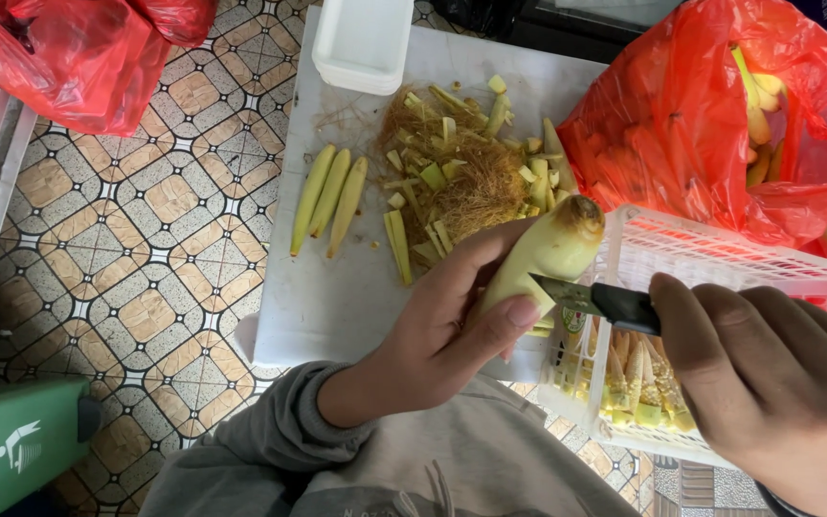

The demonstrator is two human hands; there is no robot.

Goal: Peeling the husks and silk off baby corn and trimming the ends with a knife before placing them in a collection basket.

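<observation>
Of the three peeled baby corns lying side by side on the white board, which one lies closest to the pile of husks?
The rightmost baby corn of the three; it lies beside the husk pile, while the other two lie farther left, toward the board's edge.

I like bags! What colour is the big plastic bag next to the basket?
Red, clearest in the head view.

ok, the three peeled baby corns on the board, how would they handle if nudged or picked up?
The baby corns look slim, rounded and tapered, so probably roll in a curve on the flat board. They lie straight, so likely stiff, and small enough to seem light. Freshly peeled, maybe a bit slick.
</observation>
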